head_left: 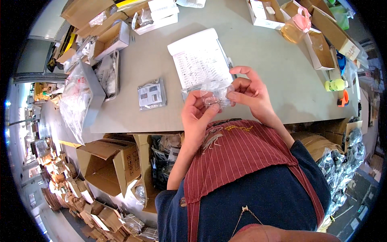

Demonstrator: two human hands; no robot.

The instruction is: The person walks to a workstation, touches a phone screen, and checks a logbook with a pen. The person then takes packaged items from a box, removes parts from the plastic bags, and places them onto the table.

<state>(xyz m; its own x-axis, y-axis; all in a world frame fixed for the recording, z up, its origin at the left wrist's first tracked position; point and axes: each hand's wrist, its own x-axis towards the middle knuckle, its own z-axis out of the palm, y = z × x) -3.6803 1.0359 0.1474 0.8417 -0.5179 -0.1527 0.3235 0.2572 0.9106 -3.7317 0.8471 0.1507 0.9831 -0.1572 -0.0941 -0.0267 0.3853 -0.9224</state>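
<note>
From my remote seat I see the clear bag (215,89) at the centre of the frame, raised between both hands over the lower end of the paper (201,62). The left hand (196,113) pinches its lower left part between thumb and fingers; the right hand (252,93) grips its right side with the thumb against bent fingers, the index finger lifted away. Something small seems to sit inside, but the crinkled film glints too much for me to tell what.

My worry is a slip: the film is thin and slick, and only fingertips have it. If either pinch loosened or the bag tipped, I judge that small contents could spill onto the paper, or over the near edge of the table (155,52) onto the apron (242,153). Pulling the hands apart too hard might tear it.

Left of the hands lies a flat packet (152,95), apart from them; a leftward sweep could knock it. The paper takes up the space just beyond the fingers. At left, a grey bin (96,101) overflows with plastic, crowding that side. At upper right stands a pink-lidded jug (295,29), with a yellow bottle (336,84) and an orange ring (343,99) farther right, all well clear of the work. Below the table's edge, an open carton (102,171) gapes at lower left.
</note>
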